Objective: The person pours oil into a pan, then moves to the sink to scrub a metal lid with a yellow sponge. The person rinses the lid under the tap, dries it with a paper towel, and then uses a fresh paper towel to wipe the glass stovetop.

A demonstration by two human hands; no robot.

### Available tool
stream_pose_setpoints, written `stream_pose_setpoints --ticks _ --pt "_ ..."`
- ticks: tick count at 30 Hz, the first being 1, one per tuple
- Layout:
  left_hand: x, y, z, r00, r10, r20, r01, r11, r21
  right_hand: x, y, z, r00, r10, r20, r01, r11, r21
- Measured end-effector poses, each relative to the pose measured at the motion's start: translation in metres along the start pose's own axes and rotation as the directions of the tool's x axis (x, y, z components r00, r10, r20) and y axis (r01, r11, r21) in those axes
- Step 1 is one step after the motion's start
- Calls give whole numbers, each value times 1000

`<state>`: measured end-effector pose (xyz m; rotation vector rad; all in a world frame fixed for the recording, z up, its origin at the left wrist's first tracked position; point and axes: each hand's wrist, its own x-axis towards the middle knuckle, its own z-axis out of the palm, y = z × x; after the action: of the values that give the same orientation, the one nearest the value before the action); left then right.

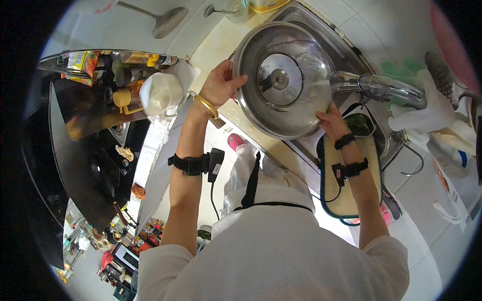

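I hold a large round shiny lid [252, 109], apparently a metal pot lid, level over the stainless steel sink [312, 26]. A smaller mirror-like disc with a round fitting lies at its centre. My left hand [223, 84] grips the lid's left rim, thumb on the upper face and fingers partly hidden beneath. At the lower right of the rim, my right hand [333, 119] takes hold with its other fingers mostly out of sight. A chrome faucet [380, 86] reaches up to the lid's right edge. Whether water is running, I cannot tell.
A cutting board [350, 188] with a dark rim stands under my right forearm. Beside it sits a container with dark green contents [359, 124]. To the left are a white plastic jug [161, 94], sauce bottles [128, 98] and a black stovetop [98, 165]. A ladle [169, 22] hangs on the wall.
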<state>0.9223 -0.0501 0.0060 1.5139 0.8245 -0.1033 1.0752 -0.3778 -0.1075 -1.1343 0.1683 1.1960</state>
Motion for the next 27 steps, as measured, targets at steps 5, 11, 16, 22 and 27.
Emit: stream_pose_setpoints --ticks 5,11,16,22,27 --pt "-12 24 22 968 207 142 -194 976 -102 52 42 -29 990 101 -100 -104 994 -27" --pt "-7 41 56 852 517 -80 -508 855 109 72 4 8 994 54 -93 -56 998 -14" --pt "-5 54 74 854 490 -174 -399 833 384 57 -62 25 990 -116 75 88 946 311" --pt "10 16 96 601 798 -53 -633 516 577 23 -119 63 981 -126 146 58 914 401" --pt "9 -1 113 545 815 197 -718 332 612 34 -102 9 957 -274 101 243 940 240"
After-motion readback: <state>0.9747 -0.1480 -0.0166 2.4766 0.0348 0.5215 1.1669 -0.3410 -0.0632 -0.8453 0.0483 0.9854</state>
